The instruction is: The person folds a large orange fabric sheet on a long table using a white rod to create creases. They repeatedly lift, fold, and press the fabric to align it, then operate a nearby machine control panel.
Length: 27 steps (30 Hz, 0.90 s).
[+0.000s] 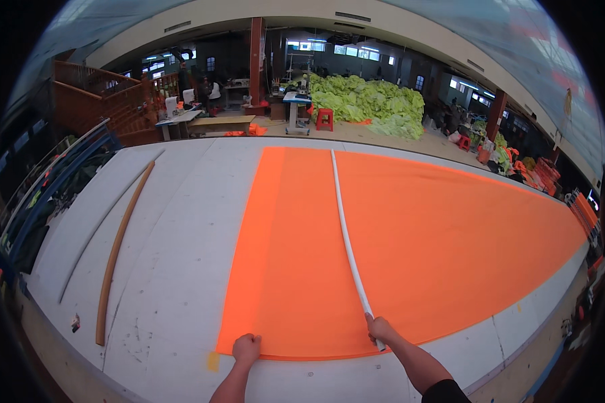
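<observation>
The white pole (348, 245) lies across the orange cloth (423, 248), and its long axis runs away from me, from my right hand (379, 329) toward the far edge of the cloth, where its far end is a little to the left of its near end. My right hand is the nearer one, because it is already on the pole: its fingers are closed around it close to the near end, and only a short piece comes out below my fist, by the front edge of the cloth. My left hand (247, 348) is well apart from the pole, to the left, at the near left corner of the cloth. Its fingers are curled in and rest on the front edge, but I cannot tell if they pinch the fabric or only press on it. From these left fingers, the cloth spreads ahead and to the right over the pale table (181, 255), and its left edge goes away from me, on the same side as a yellow patch (213, 362) just beside this hand. Farther left, a brown pole (117, 248) lies on the bare table, out of contact with both hands.
</observation>
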Tool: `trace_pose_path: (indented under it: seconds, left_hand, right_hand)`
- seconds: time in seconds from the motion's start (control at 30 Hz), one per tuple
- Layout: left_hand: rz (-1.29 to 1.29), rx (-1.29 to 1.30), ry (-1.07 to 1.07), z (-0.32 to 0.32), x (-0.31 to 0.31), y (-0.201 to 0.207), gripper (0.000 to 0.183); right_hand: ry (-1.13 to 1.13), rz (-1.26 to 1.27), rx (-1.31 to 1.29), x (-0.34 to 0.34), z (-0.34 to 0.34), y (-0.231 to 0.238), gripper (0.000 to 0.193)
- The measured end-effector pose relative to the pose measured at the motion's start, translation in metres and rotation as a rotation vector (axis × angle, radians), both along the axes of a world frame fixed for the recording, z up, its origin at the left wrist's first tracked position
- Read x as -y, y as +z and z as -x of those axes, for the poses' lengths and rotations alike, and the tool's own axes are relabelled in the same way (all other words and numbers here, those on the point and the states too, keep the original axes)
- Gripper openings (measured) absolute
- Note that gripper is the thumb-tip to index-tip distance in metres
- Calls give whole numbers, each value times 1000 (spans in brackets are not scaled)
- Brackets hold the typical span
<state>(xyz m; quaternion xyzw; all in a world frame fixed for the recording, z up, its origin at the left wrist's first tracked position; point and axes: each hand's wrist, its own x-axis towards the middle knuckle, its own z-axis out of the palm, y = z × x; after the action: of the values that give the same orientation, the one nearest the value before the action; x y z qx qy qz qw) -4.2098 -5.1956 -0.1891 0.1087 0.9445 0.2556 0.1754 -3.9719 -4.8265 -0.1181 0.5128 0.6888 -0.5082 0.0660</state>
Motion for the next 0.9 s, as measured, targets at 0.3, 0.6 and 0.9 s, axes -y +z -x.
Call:
trace_pose_path:
  seconds: [0.3,0.6,0.9]
  left_hand:
    - [-10,-147,96,22,38,1,41]
    - [78,-236,90,47,76,-7,38]
    - [103,-270,68,41,90,-11,38]
  right_hand:
    - [60,-27,-16,60,87,-27,67]
    - [-12,-132,-21,67,85,-20,72]
    - [169,-250,-2,90,96,-17,75]
